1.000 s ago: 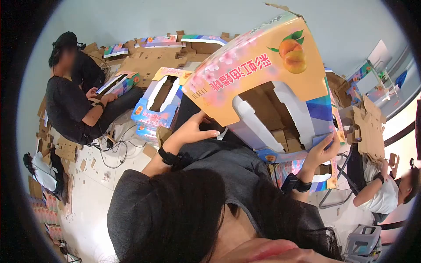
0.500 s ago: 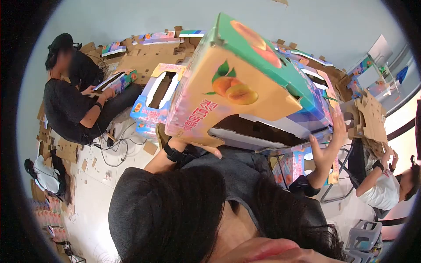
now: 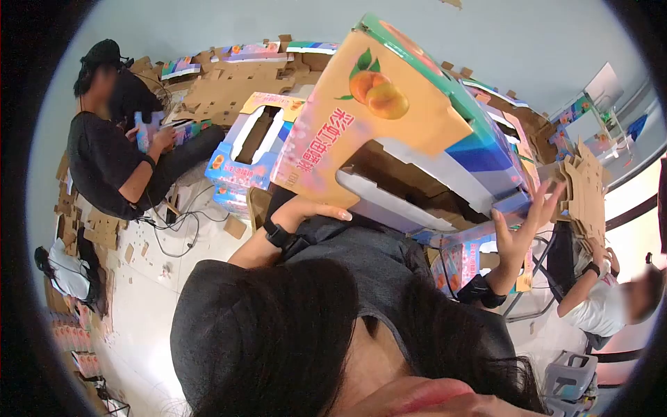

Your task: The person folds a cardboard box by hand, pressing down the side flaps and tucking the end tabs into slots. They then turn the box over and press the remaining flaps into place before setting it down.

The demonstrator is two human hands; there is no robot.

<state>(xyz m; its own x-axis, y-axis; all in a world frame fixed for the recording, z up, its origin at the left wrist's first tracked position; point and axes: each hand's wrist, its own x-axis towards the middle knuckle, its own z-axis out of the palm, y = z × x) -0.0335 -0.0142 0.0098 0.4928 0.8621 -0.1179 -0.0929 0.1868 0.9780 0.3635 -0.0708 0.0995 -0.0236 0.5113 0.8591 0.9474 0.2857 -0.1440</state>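
Observation:
A printed cardboard fruit box (image 3: 410, 142) fills the upper middle of the view, tilted, with a peach picture on its yellow panel and a green edge on top. A long cut-out in its near face shows the brown inside. My left hand (image 3: 316, 210) supports the lower left edge, thumb along the outside and its other fingers mostly hidden beneath. At the lower right end, my right hand (image 3: 517, 226) holds the box with thumb and fingers spread against it.
More printed boxes stand at left (image 3: 253, 142) and under the held box at right (image 3: 472, 267). Flattened cardboard (image 3: 229, 94) lies along the wall. A co-worker in black (image 3: 114, 160) sits left; another in white (image 3: 604, 306) is at right. Cables (image 3: 184, 233) trail across the floor.
The box has tipped, so more of its yellow panel and cut-out faces me and less green shows. My left hand shows more fully. The co-worker at left has raised a printed piece.

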